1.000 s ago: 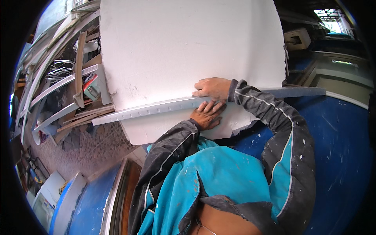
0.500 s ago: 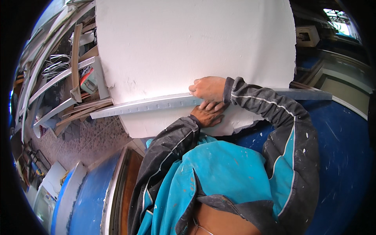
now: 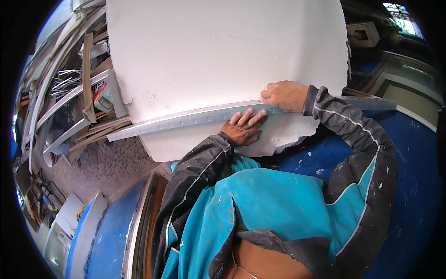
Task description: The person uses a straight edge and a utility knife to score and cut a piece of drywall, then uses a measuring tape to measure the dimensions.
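A dimpled metal profile lies across a white plasterboard sheet. The left hand rests on it, fingers extended and slightly spread. The right hand touches its upper edge, fingers curled; whether they grip anything, I cannot tell. Lettering on the red-and-white package is too small to read.
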Tool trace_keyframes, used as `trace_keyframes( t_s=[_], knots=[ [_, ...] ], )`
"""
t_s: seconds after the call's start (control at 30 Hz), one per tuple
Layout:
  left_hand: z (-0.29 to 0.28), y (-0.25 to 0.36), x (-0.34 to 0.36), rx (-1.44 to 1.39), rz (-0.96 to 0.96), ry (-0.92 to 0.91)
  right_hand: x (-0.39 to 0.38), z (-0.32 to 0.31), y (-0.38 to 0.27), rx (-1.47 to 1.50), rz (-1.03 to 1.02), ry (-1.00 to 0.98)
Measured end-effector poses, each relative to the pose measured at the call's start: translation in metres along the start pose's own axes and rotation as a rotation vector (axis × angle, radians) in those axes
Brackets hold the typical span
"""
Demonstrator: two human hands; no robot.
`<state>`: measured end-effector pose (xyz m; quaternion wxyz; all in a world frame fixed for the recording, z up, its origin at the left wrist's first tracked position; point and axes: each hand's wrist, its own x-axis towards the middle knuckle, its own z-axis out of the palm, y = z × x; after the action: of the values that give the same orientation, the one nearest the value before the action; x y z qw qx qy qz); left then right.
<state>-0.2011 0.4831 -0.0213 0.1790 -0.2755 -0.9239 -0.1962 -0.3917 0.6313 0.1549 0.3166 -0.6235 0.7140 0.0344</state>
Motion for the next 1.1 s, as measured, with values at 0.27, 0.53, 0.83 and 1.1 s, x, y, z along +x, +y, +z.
trace_keyframes(
  t_s=[0.27, 0.53, 0.83, 1.1],
  knots=[
    [0.000, 0.002, 0.001, 0.013, -0.002, -0.007, -0.046, -0.010, 0.008, -0.024, 0.068, -0.077],
    [-0.004, 0.000, -0.001, -0.057, -0.015, -0.032, -0.095, -0.021, 0.016, -0.036, 0.218, -0.151],
    [-0.070, -0.031, 0.012, -0.215, -0.145, -0.020, -0.089, -0.050, -0.008, -0.206, 0.348, -0.077],
    [-0.087, -0.088, -0.015, -0.225, -0.334, -0.068, -0.098, -0.133, -0.010, -0.245, 0.538, 0.572]
  ],
)
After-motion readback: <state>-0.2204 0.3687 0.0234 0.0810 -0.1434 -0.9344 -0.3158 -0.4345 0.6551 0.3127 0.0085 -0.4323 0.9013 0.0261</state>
